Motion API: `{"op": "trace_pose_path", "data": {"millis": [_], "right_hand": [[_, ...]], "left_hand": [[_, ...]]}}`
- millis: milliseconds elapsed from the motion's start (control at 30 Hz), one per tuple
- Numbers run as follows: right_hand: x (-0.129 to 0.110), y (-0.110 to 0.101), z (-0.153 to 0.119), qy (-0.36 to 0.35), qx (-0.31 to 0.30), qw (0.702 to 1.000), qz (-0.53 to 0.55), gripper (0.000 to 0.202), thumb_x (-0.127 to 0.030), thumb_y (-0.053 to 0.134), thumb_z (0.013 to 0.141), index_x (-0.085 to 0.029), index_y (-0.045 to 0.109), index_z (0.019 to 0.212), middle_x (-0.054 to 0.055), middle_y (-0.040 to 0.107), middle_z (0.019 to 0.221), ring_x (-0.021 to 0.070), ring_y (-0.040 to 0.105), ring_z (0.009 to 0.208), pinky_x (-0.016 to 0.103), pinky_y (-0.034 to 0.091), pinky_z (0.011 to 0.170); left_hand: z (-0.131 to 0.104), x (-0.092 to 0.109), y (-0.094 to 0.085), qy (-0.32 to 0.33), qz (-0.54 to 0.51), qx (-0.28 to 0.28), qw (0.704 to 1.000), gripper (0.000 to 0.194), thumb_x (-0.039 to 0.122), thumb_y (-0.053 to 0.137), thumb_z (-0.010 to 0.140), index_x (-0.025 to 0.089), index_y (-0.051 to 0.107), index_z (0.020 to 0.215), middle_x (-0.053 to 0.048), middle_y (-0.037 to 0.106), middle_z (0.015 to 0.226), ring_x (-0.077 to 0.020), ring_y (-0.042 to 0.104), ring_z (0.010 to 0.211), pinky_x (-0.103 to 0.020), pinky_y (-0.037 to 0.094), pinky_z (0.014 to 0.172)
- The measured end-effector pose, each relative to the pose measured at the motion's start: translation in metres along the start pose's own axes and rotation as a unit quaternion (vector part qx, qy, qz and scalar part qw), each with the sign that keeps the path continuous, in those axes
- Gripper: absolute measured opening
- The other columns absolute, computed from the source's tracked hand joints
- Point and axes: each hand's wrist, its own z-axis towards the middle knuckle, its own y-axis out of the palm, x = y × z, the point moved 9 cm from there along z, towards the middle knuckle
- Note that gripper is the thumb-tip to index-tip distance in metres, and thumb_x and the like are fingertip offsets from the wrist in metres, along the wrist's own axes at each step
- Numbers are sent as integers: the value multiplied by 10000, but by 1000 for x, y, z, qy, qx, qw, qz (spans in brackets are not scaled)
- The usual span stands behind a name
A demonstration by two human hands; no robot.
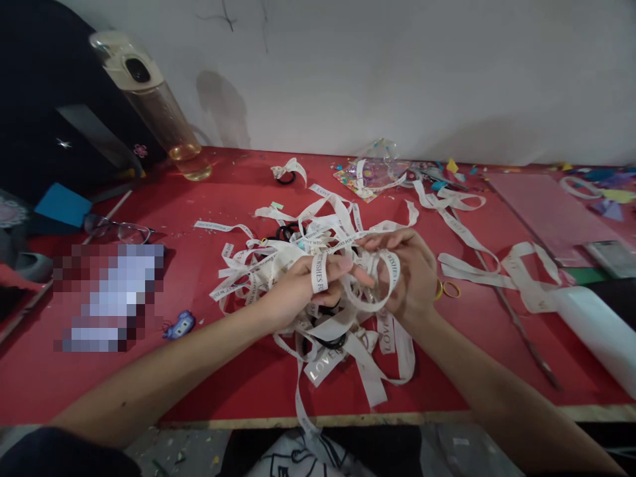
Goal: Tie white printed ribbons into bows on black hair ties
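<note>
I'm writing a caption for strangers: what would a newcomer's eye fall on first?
Most likely the big tangle of white printed ribbons mid-table, with the left hand and right hand in among it. Next, perhaps, the bright red table beneath, and the tall see-through bottle at the back left.

A pale wall stands behind the red tabletop; the floor is grey
</note>
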Motion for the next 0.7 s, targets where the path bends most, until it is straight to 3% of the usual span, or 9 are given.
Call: {"op": "trace_pose_path", "data": {"millis": [100,167,300,400,467,567,633,700], "right_hand": [[-7,-7,3,-46,16,998,-34,243,-244,526,881,-222,646,671,48,739,819,225,705,898,397,562,878],[-12,-1,0,-62,-20,994,-93,214,-286,533,917,-223,711,816,59,747,914,231,698,961,407,548,924],[-6,35,-16,-34,-217,954,-204,277,-347,534,975,-255,671,1198,71,720,1148,211,673,1077,377,542,969],[-3,55,-30,-29,-322,928,-184,352,-402,560,965,-283,612,1292,71,672,1230,207,652,1123,364,549,974],[-3,56,-30,-45,-305,934,-180,382,-421,604,937,-299,601,1299,77,615,1274,214,626,1143,362,562,947],[-3,46,-25,-64,-232,950,-197,335,-398,610,932,-333,602,1261,62,561,1204,185,622,1002,334,581,818],[-7,45,-25,-90,-218,948,-216,316,-378,601,936,-360,607,1251,48,541,1150,171,606,922,328,570,769],[-13,46,-27,-124,-218,935,-250,334,-347,600,937,-382,611,1269,48,529,1178,189,594,981,357,557,821]], "left_hand": [[0,6,1,33,0,-16,999,404,415,486,979,123,698,797,86,288,464,-49,220,444,-242,150,504],[1,9,2,46,-2,-22,999,393,382,489,964,113,685,754,76,308,481,-53,237,457,-250,149,506],[-1,9,10,25,3,-59,998,326,359,577,925,107,665,737,72,356,512,-47,268,467,-243,164,506],[-5,2,19,-26,28,-94,995,337,418,617,914,117,670,774,78,364,503,-49,268,453,-232,165,481],[-8,0,23,-46,55,-113,991,328,431,627,910,128,683,798,80,372,507,-52,275,453,-224,182,469],[-10,1,28,-44,98,-138,985,271,385,642,911,138,697,816,71,410,545,-54,325,488,-211,242,487],[-10,2,31,-37,116,-151,981,248,357,627,925,139,701,831,51,482,605,-57,388,532,-205,304,524],[-11,2,35,-33,129,-166,977,235,326,597,943,139,700,844,11,586,706,-73,499,617,-204,393,602]]}}
